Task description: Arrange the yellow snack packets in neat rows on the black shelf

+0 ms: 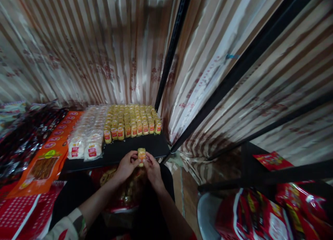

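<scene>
A small yellow wrapped snack packet (141, 153) is held upright between my two hands, just in front of the black shelf (130, 145). My left hand (127, 167) pinches its left side, and my right hand (153, 171) closes on its right side. Rows of similar yellow packets (134, 129) with red-and-white labels stand on the shelf beyond my hands. Left of them lie rows of white packets (93, 148) in clear wrappers. Below my hands, partly hidden by my arms, an open red bag (125, 195) holds more yellow packets.
An orange snack bag (56, 143) and dark shiny packets (33, 136) lie at the left, above a red checked bag (33, 202). Black metal posts (218, 94) cross the right side before a striped curtain (125, 52). Red packages (260, 215) sit low at the right.
</scene>
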`<state>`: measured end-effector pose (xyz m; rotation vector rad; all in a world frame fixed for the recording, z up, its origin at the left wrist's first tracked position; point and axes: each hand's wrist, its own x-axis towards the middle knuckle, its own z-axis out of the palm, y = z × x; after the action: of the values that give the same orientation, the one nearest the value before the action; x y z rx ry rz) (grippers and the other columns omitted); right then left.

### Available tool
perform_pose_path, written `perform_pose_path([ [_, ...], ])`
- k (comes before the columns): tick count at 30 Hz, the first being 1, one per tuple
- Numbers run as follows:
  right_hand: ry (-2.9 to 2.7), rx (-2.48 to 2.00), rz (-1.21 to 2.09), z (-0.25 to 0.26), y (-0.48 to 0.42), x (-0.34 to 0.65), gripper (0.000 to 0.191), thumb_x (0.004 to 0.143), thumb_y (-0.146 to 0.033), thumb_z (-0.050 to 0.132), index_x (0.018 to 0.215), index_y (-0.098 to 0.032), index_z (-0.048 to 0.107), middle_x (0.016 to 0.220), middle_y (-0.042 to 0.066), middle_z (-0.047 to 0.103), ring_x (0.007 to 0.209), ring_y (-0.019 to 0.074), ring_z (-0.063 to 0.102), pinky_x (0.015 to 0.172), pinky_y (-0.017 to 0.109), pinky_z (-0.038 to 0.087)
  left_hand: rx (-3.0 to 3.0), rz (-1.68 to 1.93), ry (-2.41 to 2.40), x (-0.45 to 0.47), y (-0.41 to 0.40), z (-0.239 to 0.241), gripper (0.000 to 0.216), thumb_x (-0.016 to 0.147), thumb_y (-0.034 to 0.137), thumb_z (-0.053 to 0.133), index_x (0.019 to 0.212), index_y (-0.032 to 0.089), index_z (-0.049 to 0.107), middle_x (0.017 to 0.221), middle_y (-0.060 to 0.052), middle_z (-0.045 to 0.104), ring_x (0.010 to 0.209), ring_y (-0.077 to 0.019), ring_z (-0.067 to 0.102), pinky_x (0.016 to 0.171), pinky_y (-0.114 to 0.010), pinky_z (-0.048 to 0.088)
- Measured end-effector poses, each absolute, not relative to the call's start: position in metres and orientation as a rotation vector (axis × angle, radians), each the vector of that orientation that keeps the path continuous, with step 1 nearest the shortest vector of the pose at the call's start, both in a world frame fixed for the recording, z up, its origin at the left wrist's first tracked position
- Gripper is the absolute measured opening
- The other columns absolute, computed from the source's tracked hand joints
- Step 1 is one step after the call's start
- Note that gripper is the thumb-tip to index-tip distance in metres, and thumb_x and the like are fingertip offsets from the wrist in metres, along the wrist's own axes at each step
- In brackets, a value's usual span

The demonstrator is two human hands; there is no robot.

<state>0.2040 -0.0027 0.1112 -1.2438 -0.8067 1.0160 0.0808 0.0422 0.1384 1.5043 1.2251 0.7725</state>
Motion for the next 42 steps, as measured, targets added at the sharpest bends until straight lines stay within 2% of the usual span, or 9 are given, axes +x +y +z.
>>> perform_pose_path([
  [3, -0.914, -1.287, 0.919, 0.105, 0.008, 0.219, 0.034, 0.073, -0.031, 0.058, 0.106, -0.021, 0.061, 0.103, 0.006, 0.067, 0.09, 0.0201, 0.065, 0.083, 0.035, 0.053, 1.569, 0.765, 1.163, 0.1, 0.054, 0.141, 0.022, 0.069, 0.027, 0.058, 0.088, 0.016, 0.062, 0.079, -0.001, 0.064, 0.064, -0.0115, 0.056, 0.063, -0.022, 0.044],
  [6, -1.006, -1.41, 0.679, 0.106, 0.017, 0.231, 0.037, 0.077, -0.029, 0.054, 0.112, -0.019, 0.058, 0.106, 0.01, 0.064, 0.09, 0.0194, 0.064, 0.079, 0.034, 0.054, 1.56, 0.809, 1.173, 0.122, 0.067, 0.137, 0.015, 0.071, 0.024, 0.057, 0.084, 0.016, 0.06, 0.076, -0.001, 0.063, 0.064, -0.0113, 0.057, 0.063, -0.022, 0.045],
  [10, -1.104, -1.535, 0.309, 0.114, 0.026, 0.242, 0.037, 0.082, -0.024, 0.047, 0.117, -0.017, 0.053, 0.111, 0.013, 0.056, 0.099, 0.0191, 0.058, 0.08, 0.034, 0.053, 1.617, 0.841, 1.288, 0.149, 0.092, 0.132, 0.014, 0.074, 0.019, 0.056, 0.087, 0.017, 0.058, 0.078, 0.0, 0.063, 0.065, -0.0101, 0.056, 0.064, -0.021, 0.044],
  [13, -1.177, -1.547, 0.199, 0.114, 0.037, 0.247, 0.036, 0.084, -0.021, 0.041, 0.118, -0.016, 0.051, 0.113, 0.014, 0.054, 0.103, 0.0194, 0.054, 0.079, 0.033, 0.054, 1.71, 0.822, 1.397, 0.168, 0.111, 0.134, 0.015, 0.075, 0.018, 0.056, 0.09, 0.017, 0.058, 0.083, -0.001, 0.063, 0.068, -0.0104, 0.056, 0.068, -0.022, 0.043],
  [19, -1.331, -1.567, 0.109, 0.103, 0.065, 0.262, 0.037, 0.083, -0.016, 0.038, 0.116, -0.015, 0.055, 0.112, 0.013, 0.056, 0.109, 0.0208, 0.05, 0.095, 0.042, 0.043, 1.817, 0.734, 1.526, 0.192, 0.133, 0.142, 0.012, 0.078, 0.018, 0.054, 0.089, 0.017, 0.059, 0.086, -0.003, 0.062, 0.079, -0.0139, 0.058, 0.073, -0.024, 0.042],
  [28, -1.312, -1.621, 0.141, 0.097, 0.087, 0.275, 0.041, 0.083, -0.016, 0.038, 0.118, -0.019, 0.057, 0.111, 0.01, 0.055, 0.102, 0.0188, 0.054, 0.092, 0.035, 0.045, 1.903, 0.834, 1.518, 0.199, 0.143, 0.137, 0.025, 0.08, 0.019, 0.05, 0.104, 0.015, 0.055, 0.099, -0.009, 0.054, 0.086, -0.0178, 0.058, 0.078, -0.031, 0.046],
  [32, -1.303, -1.648, 0.132, 0.095, 0.087, 0.273, 0.042, 0.083, -0.015, 0.038, 0.121, -0.019, 0.056, 0.11, 0.011, 0.055, 0.102, 0.019, 0.054, 0.091, 0.034, 0.046, 1.9, 0.937, 1.452, 0.199, 0.143, 0.128, 0.029, 0.079, 0.016, 0.048, 0.108, 0.014, 0.051, 0.097, -0.008, 0.053, 0.084, -0.0169, 0.057, 0.078, -0.031, 0.047],
  [38, -1.32, -1.676, 0.106, 0.097, 0.085, 0.27, 0.043, 0.083, -0.014, 0.038, 0.122, -0.018, 0.055, 0.111, 0.011, 0.054, 0.102, 0.0188, 0.053, 0.09, 0.034, 0.046, 1.893, 1.065, 1.398, 0.197, 0.14, 0.115, 0.017, 0.079, 0.013, 0.044, 0.094, 0.017, 0.05, 0.087, -0.005, 0.054, 0.082, -0.0159, 0.055, 0.079, -0.032, 0.047],
  [42, -1.326, -1.662, 0.091, 0.098, 0.086, 0.27, 0.045, 0.082, -0.013, 0.039, 0.124, -0.02, 0.053, 0.114, 0.011, 0.053, 0.103, 0.0187, 0.053, 0.091, 0.035, 0.046, 1.955, 1.048, 1.394, 0.195, 0.136, 0.114, 0.013, 0.079, 0.012, 0.043, 0.088, 0.018, 0.051, 0.088, -0.004, 0.053, 0.083, -0.0157, 0.054, 0.079, -0.031, 0.047],
])
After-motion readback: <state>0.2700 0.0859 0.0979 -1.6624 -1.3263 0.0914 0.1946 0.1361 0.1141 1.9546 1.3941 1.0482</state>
